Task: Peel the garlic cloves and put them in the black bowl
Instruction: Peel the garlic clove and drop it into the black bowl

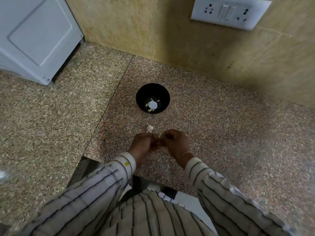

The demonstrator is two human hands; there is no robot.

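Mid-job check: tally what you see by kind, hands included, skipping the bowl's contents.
Black bowl: 1
Garlic piece on counter: 1
Hands: 2 (left hand, right hand)
Switch plate: 1
White appliance: 1
Total: 6

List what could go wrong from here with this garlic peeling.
The left hand and right hand work near the counter edge, short of the bowl; the clove they seem to pinch, hidden, might slip off the counter.
The loose garlic piece lies just beyond the hands; a knuckle may knock it away.
Skin could land among the peeled cloves in the bowl.
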